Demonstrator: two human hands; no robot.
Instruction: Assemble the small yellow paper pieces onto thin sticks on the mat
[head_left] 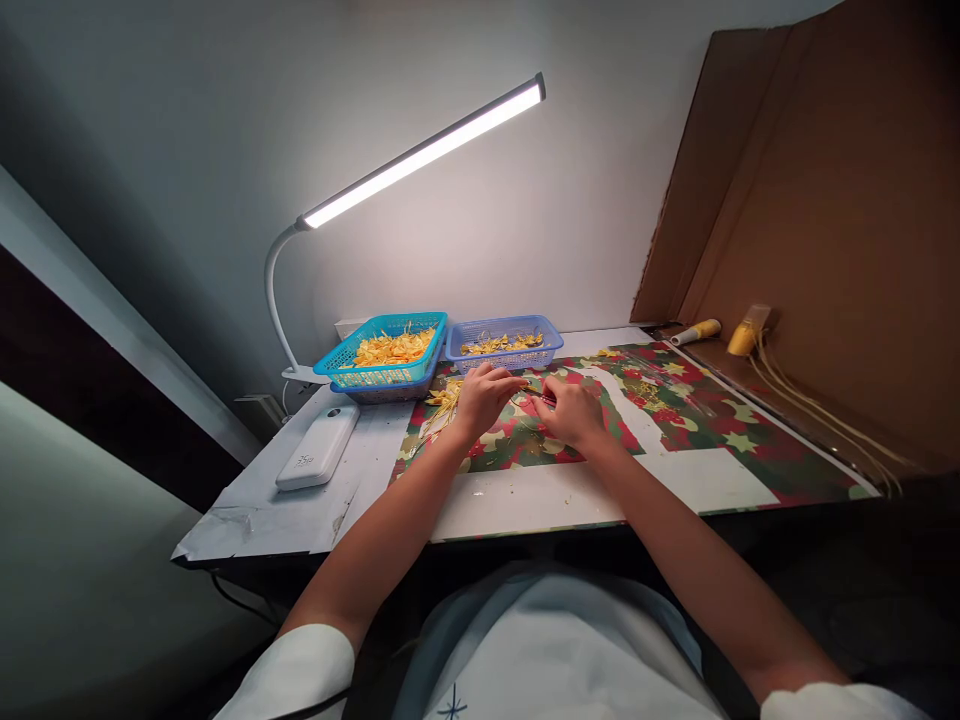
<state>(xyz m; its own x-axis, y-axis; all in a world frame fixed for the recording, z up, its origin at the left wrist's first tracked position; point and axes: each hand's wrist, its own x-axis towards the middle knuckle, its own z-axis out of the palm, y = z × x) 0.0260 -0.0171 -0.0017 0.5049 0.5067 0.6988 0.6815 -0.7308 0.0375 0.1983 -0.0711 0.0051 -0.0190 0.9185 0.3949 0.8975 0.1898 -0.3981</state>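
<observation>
Close together above the patterned cloth, my two hands meet at their fingertips. My left hand (484, 402) is closed in a pinch on a small yellow piece (530, 388), mostly hidden by the fingers. My right hand (576, 412) is closed around a thin dark-reddish tool (547, 400); its kind is too small to make out. Beside my left hand lies a bunch of yellow stringed pieces (444, 398). Behind the hands, a blue-violet basket (551, 347) holds some yellow pieces, and a turquoise basket (337, 362) is heaped with yellow ones.
A lit desk lamp (427, 150) arches over the table from the left. A white power bank (319, 447) lies at the left. The camouflage-patterned cloth (780, 462) covers much of the table. Cardboard (840, 220) stands on the right, near a yellow-and-white tube (696, 332) and a yellow-filled cup (746, 335).
</observation>
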